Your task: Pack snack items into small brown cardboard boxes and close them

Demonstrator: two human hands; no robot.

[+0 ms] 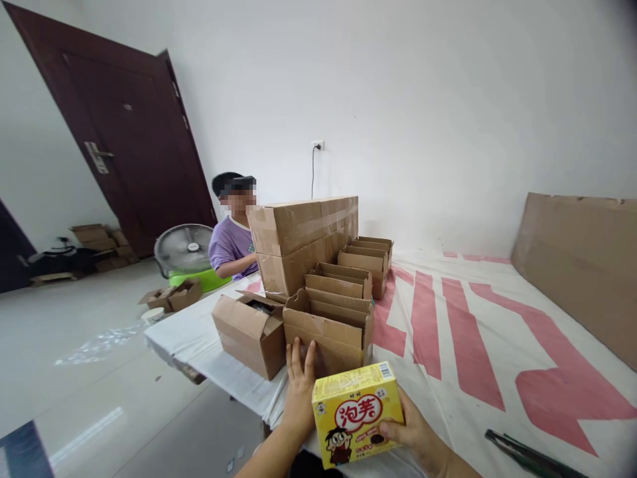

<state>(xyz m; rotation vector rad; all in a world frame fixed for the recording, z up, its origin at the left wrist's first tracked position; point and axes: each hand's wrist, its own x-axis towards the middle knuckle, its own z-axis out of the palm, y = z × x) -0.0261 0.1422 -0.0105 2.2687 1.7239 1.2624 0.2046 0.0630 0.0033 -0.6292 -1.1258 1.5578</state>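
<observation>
My right hand (pixel 413 431) grips a yellow snack box (pixel 357 411) with red characters and a cartoon face, held upright near the table's front edge. My left hand (pixel 300 385) rests with its fingers stretched flat against the front wall of an open cardboard box (pixel 328 330). Behind that box stands a row of more open cardboard boxes (pixel 355 269). To its left sits a small carton (pixel 249 332) with loose flaps.
A stack of two long sealed cartons (pixel 303 239) stands behind the row. A person in a purple shirt (pixel 229 244) sits beyond it, beside a fan (pixel 184 251). The white and red table cover (pixel 472 318) spreads right, a cardboard sheet (pixel 582 265) leans there, dark scissors (pixel 527 457) lie front right.
</observation>
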